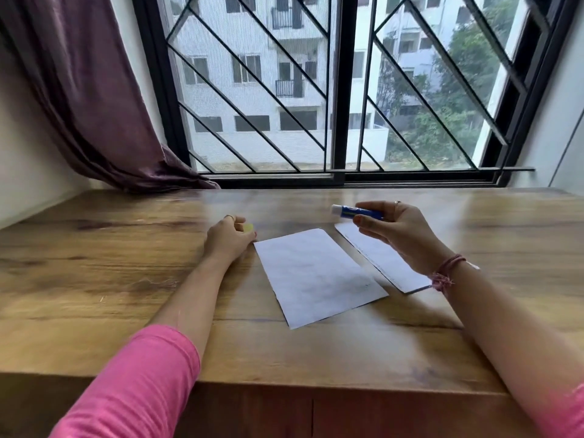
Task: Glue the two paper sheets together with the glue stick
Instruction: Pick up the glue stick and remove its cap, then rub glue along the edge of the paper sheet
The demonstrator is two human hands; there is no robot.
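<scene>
1. Blue glue stick [357,212] was up in the air, held sideways in the curled fingers of the right hand [401,235], ready to rub on paper.
2. Left hand [229,238] rested on the wooden table [94,263], fingers curled round a small yellow cap [248,227], probably the glue's lid.
3. Two white sheets [316,276] [382,257] lay flat and apart, waiting for glue.

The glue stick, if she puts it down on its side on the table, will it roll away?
Probably a little. The glue stick in the right hand looks round and smooth, and the wooden table looks flat and slick, so it could roll. It also looks small and likely light, so a small nudge might move it.
</scene>
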